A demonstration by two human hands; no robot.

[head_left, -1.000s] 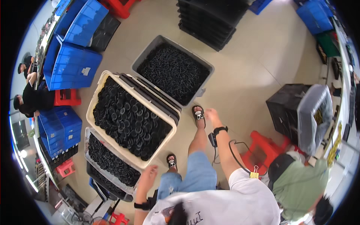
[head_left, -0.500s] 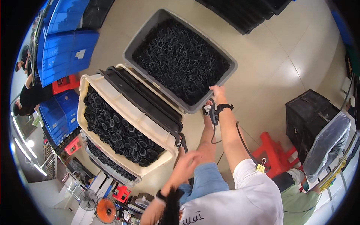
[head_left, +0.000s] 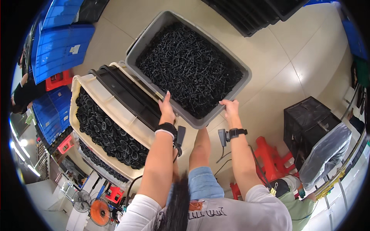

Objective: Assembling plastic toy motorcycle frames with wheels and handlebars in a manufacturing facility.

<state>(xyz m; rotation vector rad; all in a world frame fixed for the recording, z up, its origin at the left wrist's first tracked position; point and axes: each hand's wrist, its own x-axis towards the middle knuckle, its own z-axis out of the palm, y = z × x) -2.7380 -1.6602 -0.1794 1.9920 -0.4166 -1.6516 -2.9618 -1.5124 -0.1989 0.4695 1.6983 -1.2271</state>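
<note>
A grey plastic bin [head_left: 230,97] full of thin black scraps [head_left: 192,63] lies in front of me at the upper middle. My left hand [head_left: 166,109] grips its near left rim, thumb on top and the other fingers hidden under the edge. At the near right corner my right hand [head_left: 231,109] is closed on the same rim, thumb over the lip. Straps with small dark devices sit on both wrists. Left of the bin stands a cream crate [head_left: 111,102] heaped with black rubber rings [head_left: 106,129], and black crates [head_left: 129,102] stand between the two.
Blue bins [head_left: 61,48] and red stools stand at the far left. A black box [head_left: 308,121] and a red stool [head_left: 271,159] are at the right. Black crates [head_left: 250,15] lie at the top. A person in green [head_left: 298,208] is close at my lower right.
My left hand has come up from near my leg and taken the bin's left rim. My right hand keeps its hold. The bin has shifted slightly right and toward me.
</note>
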